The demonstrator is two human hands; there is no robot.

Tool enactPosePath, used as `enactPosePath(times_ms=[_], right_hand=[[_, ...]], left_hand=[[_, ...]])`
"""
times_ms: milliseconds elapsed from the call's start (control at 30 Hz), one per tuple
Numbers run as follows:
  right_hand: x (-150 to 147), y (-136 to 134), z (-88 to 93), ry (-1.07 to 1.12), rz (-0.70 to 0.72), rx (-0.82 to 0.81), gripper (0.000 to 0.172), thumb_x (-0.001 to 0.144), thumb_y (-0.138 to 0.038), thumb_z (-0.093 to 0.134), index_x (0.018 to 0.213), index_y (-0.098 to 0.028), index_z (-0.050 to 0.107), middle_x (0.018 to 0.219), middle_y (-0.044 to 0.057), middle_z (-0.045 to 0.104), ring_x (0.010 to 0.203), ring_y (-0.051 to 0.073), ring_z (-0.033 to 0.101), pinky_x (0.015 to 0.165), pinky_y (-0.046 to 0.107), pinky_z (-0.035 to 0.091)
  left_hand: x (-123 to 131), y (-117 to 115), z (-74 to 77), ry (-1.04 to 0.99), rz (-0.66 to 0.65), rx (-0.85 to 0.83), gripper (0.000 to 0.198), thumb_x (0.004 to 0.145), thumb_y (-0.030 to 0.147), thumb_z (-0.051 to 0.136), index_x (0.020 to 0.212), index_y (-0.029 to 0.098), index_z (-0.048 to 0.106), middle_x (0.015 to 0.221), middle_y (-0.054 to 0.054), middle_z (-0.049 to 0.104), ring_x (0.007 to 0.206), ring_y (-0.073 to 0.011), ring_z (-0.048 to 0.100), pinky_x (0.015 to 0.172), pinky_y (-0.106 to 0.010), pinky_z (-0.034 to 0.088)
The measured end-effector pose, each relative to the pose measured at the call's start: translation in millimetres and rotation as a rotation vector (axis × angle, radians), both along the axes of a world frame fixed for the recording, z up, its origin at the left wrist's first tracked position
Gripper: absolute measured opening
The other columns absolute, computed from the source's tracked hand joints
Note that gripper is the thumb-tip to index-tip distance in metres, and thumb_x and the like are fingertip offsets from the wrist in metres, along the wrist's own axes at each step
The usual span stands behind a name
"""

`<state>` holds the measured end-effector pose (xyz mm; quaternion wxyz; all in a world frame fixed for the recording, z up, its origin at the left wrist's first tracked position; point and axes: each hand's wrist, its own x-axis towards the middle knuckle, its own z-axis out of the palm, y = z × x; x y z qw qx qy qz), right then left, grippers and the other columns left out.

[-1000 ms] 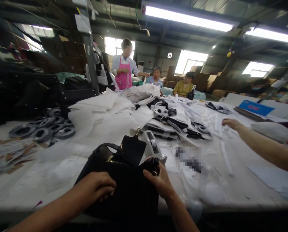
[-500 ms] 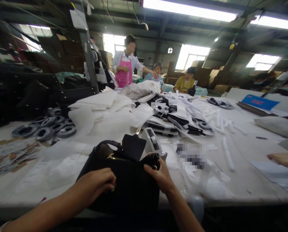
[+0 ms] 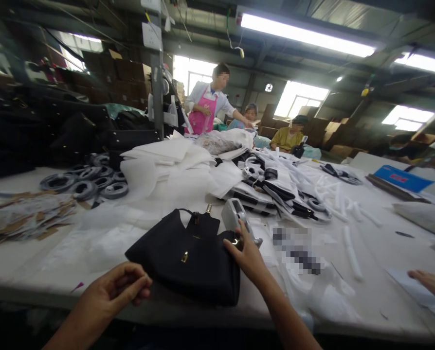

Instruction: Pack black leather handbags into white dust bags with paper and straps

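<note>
A black handbag [image 3: 199, 265] lies at the table's front edge, its flap [image 3: 206, 228] raised and a gold clasp plate on its front. At the bag's upper right corner, by a gold ring, is my right hand [image 3: 244, 248], thumb in front and fingers behind. My left hand [image 3: 124, 287] hovers apart from the bag, off its lower left side. Its fingers are curled with the tips together; whether anything small is between them is hidden. Just behind the bag stands a grey tape dispenser [image 3: 234, 214].
White foam sheets [image 3: 155, 170] and more black bag parts [image 3: 256, 197] are heaped mid-table. Grey rolls [image 3: 84, 182] and plastic-wrapped pieces [image 3: 24, 214] lie left. Another person's hand [image 3: 431, 284] reaches in at right. Several people are around the table, one in a pink apron [image 3: 205, 114].
My left hand has come off the bag's front clasp and moved left and down. The bag now leans farther back, showing its front. My right hand stays at its corner.
</note>
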<state>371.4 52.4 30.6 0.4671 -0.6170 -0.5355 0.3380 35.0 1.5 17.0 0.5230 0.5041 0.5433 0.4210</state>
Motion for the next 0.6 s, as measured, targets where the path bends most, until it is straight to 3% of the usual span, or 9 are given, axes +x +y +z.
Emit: enactPosePath(times_ms=[67, 133, 233, 300, 400, 500, 600], right_hand=[[-11, -22, 6.8, -0.289, -0.018, 0.202, 0.059, 0.086, -0.041, 0.070, 0.141, -0.026, 0.056, 0.148, 0.009, 0.052, 0.142, 0.034, 0.040, 0.119, 0.056, 0.026], [-29, -45, 9.1, -0.463, 0.149, 0.325, 0.053, 0.091, -0.040, 0.066, 0.143, -0.029, 0.056, 0.151, 0.005, 0.051, 0.146, 0.032, 0.034, 0.123, 0.052, 0.022], [-56, -61, 4.6, -0.574, 0.418, 0.291, 0.075, 0.080, -0.041, 0.081, 0.147, -0.029, 0.051, 0.149, 0.007, 0.053, 0.142, 0.036, 0.042, 0.121, 0.052, 0.026], [-67, -56, 1.6, -0.613, 0.430, 0.208, 0.075, 0.072, -0.037, 0.087, 0.141, -0.025, 0.058, 0.141, 0.012, 0.060, 0.132, 0.040, 0.053, 0.114, 0.053, 0.037], [-68, -36, 7.6, -0.726, 0.430, 0.094, 0.045, 0.075, -0.030, 0.084, 0.118, -0.025, 0.074, 0.111, 0.012, 0.077, 0.101, 0.035, 0.071, 0.091, 0.043, 0.051], [-58, -19, 25.4, -0.813, 0.469, 0.049, 0.013, 0.083, -0.031, 0.074, 0.096, -0.029, 0.078, 0.081, 0.005, 0.078, 0.074, 0.026, 0.073, 0.069, 0.030, 0.048], [-48, -12, 40.2, -0.756, 0.533, 0.042, 0.011, 0.087, -0.033, 0.067, 0.083, -0.029, 0.076, 0.070, 0.000, 0.074, 0.066, 0.021, 0.070, 0.060, 0.026, 0.040]], left_hand=[[-4, -2, -1.5, -0.029, 0.070, -0.044, 0.051, 0.064, 0.058, 0.083, 0.100, 0.024, 0.071, 0.076, -0.003, 0.077, 0.068, -0.0236, 0.074, 0.058, -0.028, 0.060], [-5, -4, -1.8, -0.045, 0.103, -0.062, 0.057, 0.061, 0.061, 0.084, 0.104, 0.024, 0.073, 0.075, -0.003, 0.078, 0.069, -0.0248, 0.075, 0.062, -0.030, 0.062], [-2, -8, -4.7, -0.064, 0.093, -0.094, 0.053, 0.055, 0.066, 0.084, 0.085, 0.023, 0.078, 0.075, -0.006, 0.079, 0.068, -0.0276, 0.076, 0.061, -0.032, 0.063], [0, -11, -10.1, -0.067, 0.065, -0.099, 0.051, 0.058, 0.069, 0.081, 0.080, 0.023, 0.079, 0.080, -0.007, 0.080, 0.070, -0.0282, 0.076, 0.060, -0.031, 0.062], [-4, -13, -22.0, -0.015, 0.038, -0.039, 0.048, 0.070, 0.069, 0.073, 0.083, 0.023, 0.079, 0.086, -0.006, 0.080, 0.079, -0.0281, 0.077, 0.068, -0.032, 0.063], [-14, -11, -32.9, 0.066, 0.132, 0.061, 0.048, 0.076, 0.067, 0.068, 0.092, 0.022, 0.078, 0.088, -0.006, 0.080, 0.083, -0.0278, 0.077, 0.076, -0.034, 0.062], [-19, 0, -35.4, 0.136, 0.281, 0.179, 0.045, 0.080, 0.060, 0.069, 0.104, 0.022, 0.075, 0.096, -0.007, 0.080, 0.085, -0.0275, 0.077, 0.081, -0.035, 0.061]])
